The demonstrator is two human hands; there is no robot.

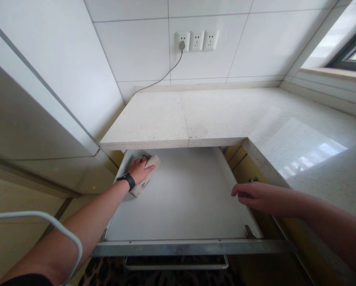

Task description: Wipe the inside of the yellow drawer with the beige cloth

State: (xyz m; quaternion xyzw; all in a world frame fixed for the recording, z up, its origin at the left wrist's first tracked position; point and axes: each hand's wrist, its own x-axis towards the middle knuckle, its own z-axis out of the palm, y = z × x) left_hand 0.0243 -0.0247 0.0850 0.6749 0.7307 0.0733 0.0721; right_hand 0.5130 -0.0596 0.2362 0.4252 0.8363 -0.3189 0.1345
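Observation:
Inside a pulled-out white drawer (184,198), my left hand (140,171) grips a beige cloth (139,190) with dark markings. The folded cloth lies against the drawer's left wall, towards the back. A black watch band circles my left wrist. My right hand (248,194) is at the drawer's right side wall, fingers loosely bent and apart, with nothing visible in them. Whether its fingertips touch the wall I cannot tell.
A pale stone countertop (166,115) overhangs the drawer's back and continues along the right. Wall sockets (196,41) hold one plugged cord (166,75). A white cable (47,216) crosses my left forearm. The drawer's handle (175,267) is at the front; a tall white cabinet (47,59) stands left.

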